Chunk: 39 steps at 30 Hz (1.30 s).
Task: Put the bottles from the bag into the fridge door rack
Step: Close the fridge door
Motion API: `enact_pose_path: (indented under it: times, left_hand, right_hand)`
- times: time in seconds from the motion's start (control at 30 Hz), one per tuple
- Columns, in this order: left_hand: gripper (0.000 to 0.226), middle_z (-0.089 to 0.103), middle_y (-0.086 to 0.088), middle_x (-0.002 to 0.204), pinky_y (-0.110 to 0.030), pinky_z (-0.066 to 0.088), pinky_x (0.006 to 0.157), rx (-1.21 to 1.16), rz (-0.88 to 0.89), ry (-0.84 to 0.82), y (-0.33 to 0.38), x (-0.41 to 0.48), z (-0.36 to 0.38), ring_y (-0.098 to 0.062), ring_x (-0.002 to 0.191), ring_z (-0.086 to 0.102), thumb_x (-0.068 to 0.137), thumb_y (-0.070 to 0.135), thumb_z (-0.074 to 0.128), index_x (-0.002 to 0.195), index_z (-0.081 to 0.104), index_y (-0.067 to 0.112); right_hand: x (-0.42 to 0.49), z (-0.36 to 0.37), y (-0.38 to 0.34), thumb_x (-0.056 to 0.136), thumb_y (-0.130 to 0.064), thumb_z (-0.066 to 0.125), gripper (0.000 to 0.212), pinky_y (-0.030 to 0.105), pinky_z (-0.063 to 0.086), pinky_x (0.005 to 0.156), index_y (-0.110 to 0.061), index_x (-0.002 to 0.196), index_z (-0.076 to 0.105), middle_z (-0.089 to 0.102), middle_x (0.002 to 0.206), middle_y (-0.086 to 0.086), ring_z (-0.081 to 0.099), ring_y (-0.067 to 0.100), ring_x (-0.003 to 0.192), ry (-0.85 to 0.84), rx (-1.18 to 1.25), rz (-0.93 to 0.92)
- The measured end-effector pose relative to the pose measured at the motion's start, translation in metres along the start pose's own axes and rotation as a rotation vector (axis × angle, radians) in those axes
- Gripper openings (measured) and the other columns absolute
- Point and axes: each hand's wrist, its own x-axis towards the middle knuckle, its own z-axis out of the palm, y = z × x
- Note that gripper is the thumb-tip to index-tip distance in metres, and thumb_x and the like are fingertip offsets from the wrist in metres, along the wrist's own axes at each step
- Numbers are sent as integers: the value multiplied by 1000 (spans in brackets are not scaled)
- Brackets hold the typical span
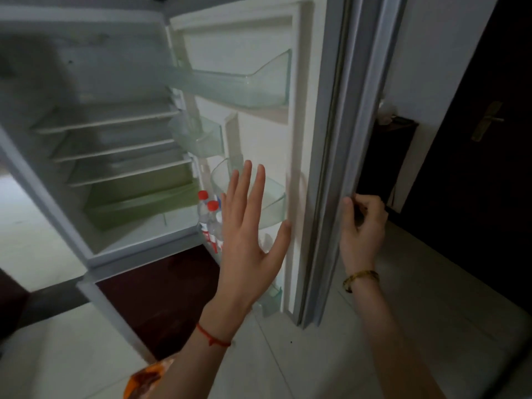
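Single head-worn wide-angle view, looking forward and down from standing height. Faces the open white fridge door point(305, 139) close up, its clear plastic door racks point(253, 82) centre frame, pale tiled floor point(288, 355) below. Strong edge distortion. Both forearms enter from the bottom edge. No second view.

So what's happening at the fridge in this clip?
A person stands at an open fridge. The right hand grips the outer edge of the fridge door, while the left hand is spread flat and empty in front of the door racks. Red-capped bottles already stand in the lower door rack. An orange bag sits on the floor below.
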Motion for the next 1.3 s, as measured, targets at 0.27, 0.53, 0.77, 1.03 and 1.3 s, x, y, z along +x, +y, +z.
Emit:
enact_pose_path:
  times: [0.27, 0.53, 0.77, 1.03, 1.3]
  left_hand:
    - [73, 15, -10, 164, -56, 17, 119, 61, -71, 81, -8, -51, -85, -25, 153, 4, 93, 20, 61, 153, 22, 5]
    - [75, 13, -5, 165, -57, 16, 119, 146, -147, 168, -21, -87, -155, -23, 153, 3, 92, 17, 63, 154, 21, 7]
    - [75, 13, -5, 165, -58, 20, 118, 202, -214, 243, -40, -106, -207, -23, 153, 8, 93, 21, 61, 154, 20, 9]
    - [67, 28, 4, 158, -43, 30, 117, 243, -330, 308, -79, -117, -252, -10, 147, 23, 93, 27, 61, 152, 30, 19]
    - [50, 50, 5, 138, -31, 43, 107, 300, -428, 346, -135, -109, -292, -8, 131, 45, 91, 30, 60, 139, 49, 21]
  right_hand:
    - [-80, 18, -59, 90, -22, 63, 20, 15, 36, 86, -4, 93, 57, 56, 100, 7, 49, 21, 97, -84, 24, -183]
    - [-137, 56, -110, 79, -23, 76, 30, 15, 37, 97, -1, 89, 59, 58, 119, 14, 50, 23, 113, -175, 67, -306]
    - [-161, 102, -154, 81, -39, 73, 86, 31, 15, 122, -12, 148, 26, 21, 157, 11, 18, 28, 147, -394, 40, -490]
    - [-177, 177, -193, 86, -54, 59, 85, 54, 15, 119, -16, 150, 19, 18, 159, 10, 7, 32, 148, -534, 13, -736]
    - [-205, 262, -226, 85, -53, 60, 84, 54, 12, 119, -18, 149, 18, 15, 156, 10, 11, 34, 146, -505, 9, -863]
